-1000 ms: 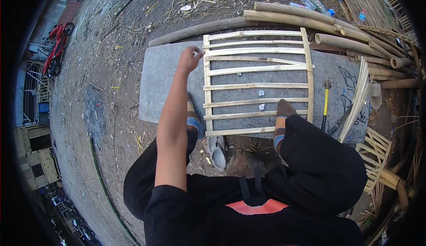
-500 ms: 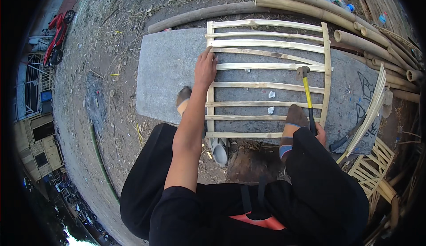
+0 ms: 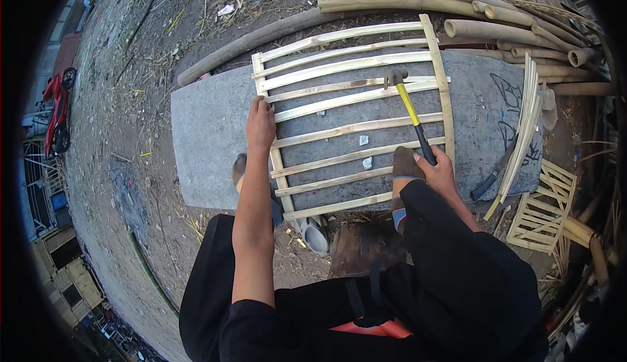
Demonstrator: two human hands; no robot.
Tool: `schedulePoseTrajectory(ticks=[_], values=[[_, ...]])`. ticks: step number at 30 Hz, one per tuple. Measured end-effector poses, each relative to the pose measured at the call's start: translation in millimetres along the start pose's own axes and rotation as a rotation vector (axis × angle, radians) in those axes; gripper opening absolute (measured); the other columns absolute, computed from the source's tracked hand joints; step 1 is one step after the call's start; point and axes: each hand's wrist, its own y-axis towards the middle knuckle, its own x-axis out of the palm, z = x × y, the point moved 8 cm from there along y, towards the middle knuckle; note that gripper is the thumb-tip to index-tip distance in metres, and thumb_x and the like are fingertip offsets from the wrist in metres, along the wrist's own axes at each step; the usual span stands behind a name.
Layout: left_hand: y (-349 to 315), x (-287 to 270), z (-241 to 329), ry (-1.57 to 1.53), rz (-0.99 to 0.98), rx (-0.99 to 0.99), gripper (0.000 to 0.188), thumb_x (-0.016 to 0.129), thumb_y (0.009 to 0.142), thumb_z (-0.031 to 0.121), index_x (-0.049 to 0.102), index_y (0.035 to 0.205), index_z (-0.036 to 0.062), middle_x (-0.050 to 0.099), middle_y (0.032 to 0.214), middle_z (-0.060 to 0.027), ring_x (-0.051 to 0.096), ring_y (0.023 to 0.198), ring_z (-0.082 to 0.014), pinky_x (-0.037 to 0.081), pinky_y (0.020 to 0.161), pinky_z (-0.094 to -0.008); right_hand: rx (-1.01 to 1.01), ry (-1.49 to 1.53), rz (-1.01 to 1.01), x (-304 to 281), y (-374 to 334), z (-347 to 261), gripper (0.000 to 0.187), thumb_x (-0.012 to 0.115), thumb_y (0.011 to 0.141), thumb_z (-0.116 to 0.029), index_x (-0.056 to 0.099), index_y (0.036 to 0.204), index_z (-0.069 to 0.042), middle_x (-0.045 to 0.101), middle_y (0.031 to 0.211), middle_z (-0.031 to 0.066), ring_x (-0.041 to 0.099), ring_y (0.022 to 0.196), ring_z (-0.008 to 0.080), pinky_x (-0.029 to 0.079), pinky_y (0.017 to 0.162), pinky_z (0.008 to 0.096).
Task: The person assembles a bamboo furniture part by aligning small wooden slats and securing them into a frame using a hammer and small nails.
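Slanting lengthwise forward-left, the metal-headed hammer (image 3: 409, 104) fills closed right fingers (image 3: 436, 169); left fingers (image 3: 260, 109) curl at a slatted wooden frame (image 3: 353, 129), grip unclear.

A slatted bamboo frame (image 3: 358, 127) lies on a slab (image 3: 209, 140) that extends beyond it left and right; the left hand (image 3: 262, 125) is at the frame's left rail, the right hand (image 3: 442, 178) at its near right part, with the claw hammer (image 3: 411, 110) above its right half. Right of the frame lie bamboo strips (image 3: 524, 133) and a handled tool (image 3: 484, 187). Bamboo poles (image 3: 392, 2) lie behind it, a clog (image 3: 316, 239) before it.
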Motion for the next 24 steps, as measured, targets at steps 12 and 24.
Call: schedulePoseTrajectory(ticks=[12,24], values=[[-9,3,-8,-0.006,0.032,-0.082,0.014,0.057,0.094,0.014,0.057,0.097,0.0003,0.05,0.14,-0.0218,0.056,0.114,-0.043,0.049,0.091,-0.047,-0.018,0.117,0.424,-85,164,17,0.039,0.063,0.086,-0.023,0.061,0.115,0.003,0.066,0.103,0.0164,0.063,0.096,0.0241,0.047,0.086,0.0349],[-18,14,-17,-0.08,0.044,-0.186,0.017,0.055,0.096,0.012,0.052,0.106,-0.0008,0.041,0.146,-0.0251,0.053,0.116,-0.0463,0.048,0.09,-0.0481,0.139,0.291,0.294,-68,190,36,0.059,0.063,0.081,-0.018,0.05,0.131,0.01,0.06,0.12,0.0251,0.058,0.114,0.0294,0.043,0.097,0.0372]])
